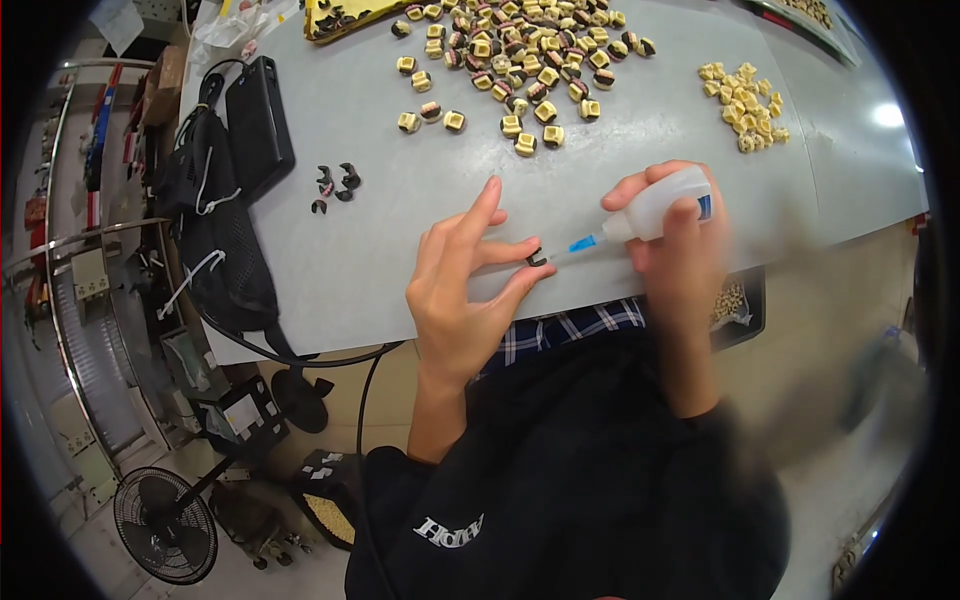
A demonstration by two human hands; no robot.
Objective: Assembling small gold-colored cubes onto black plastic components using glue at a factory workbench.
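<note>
Between the thumb and index finger of my left hand (460, 275) is a small black C-shaped piece (536, 258). My right hand (688, 245) is wrapped round a white squeeze bottle (665, 203) with a blue needle tip (582, 244). The bottle lies tilted, its thin needle pointing left at the black piece; I cannot tell whether they touch. Several loose black pieces (347, 180), some with pink, lie to the left of my left hand. Beyond my hands spreads a heap of cream-and-black assembled pieces (525, 143). Plain cream pieces (745, 110) form a smaller pile at the right.
On the grey table (390, 215), a black power bank (260, 125) and a black pouch (225, 230) with cables line the left edge. A yellow tray (350, 22) of black pieces stands at the back. Below left are a fan (165, 525) and shelving (65, 300).
</note>
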